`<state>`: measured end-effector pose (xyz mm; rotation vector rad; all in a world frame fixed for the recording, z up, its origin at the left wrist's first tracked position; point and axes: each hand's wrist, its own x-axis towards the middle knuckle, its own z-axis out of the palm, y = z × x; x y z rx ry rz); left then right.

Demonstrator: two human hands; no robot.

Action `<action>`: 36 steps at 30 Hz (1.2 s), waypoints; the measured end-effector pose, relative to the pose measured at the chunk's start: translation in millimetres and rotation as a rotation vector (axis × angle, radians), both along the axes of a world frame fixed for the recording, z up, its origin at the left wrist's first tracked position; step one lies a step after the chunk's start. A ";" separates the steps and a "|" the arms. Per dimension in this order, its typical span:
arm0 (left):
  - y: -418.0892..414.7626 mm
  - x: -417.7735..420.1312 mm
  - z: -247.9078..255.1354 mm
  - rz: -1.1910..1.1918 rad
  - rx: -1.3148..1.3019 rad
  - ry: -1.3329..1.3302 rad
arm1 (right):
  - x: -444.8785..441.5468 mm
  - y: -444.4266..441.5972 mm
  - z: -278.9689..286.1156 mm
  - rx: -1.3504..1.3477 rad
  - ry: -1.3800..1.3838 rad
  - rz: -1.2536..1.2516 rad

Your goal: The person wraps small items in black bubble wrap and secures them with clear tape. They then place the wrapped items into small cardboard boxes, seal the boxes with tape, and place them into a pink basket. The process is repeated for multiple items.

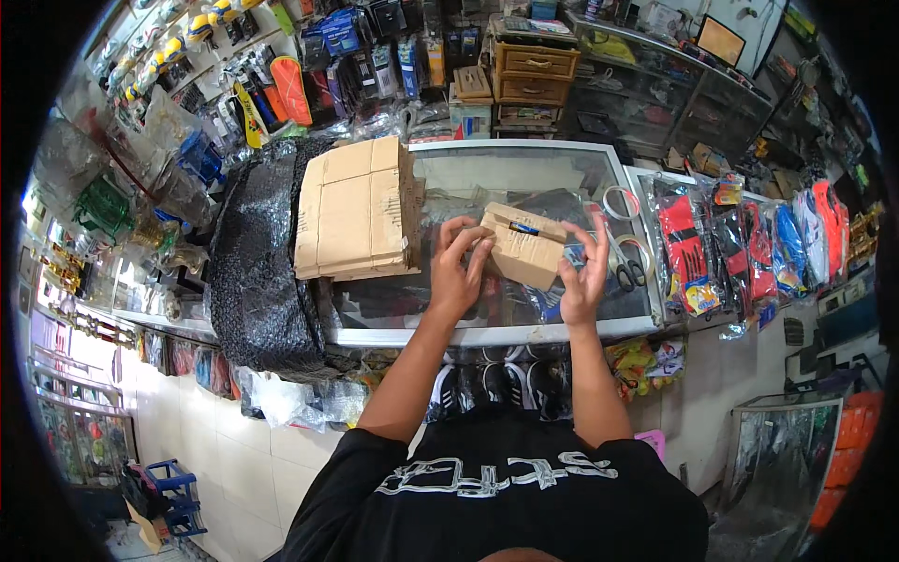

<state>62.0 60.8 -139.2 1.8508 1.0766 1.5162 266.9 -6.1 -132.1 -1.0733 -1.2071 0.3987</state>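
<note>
A small brown cardboard box [528, 258] sits on the glass-topped counter [463, 165] in front of me. Its top flap is partly raised, and through the gap shows a small dark-blue item [524, 228], too small to identify. My left hand [458, 263] pinches the box's left edge between thumb and fingers. At the opposite edge is my right hand [584, 270], its fingers spread and its thumb at the box's side. Black-handled scissors [630, 272] lie right of that hand, by two rolls of tape [621, 202].
Flattened cardboard [351, 211] is stacked left of the box, beside a large roll of black bubble wrap [256, 260]. Packaged sports goods [685, 246] cover the counter's right end. Sneakers [495, 383] stand below the counter's front edge. Wooden drawers [537, 74] stand at the back.
</note>
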 end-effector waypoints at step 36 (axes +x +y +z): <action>-20.7 -1.9 25.7 0.025 0.482 0.170 | 12.8 -40.1 2.2 -0.012 -0.320 0.176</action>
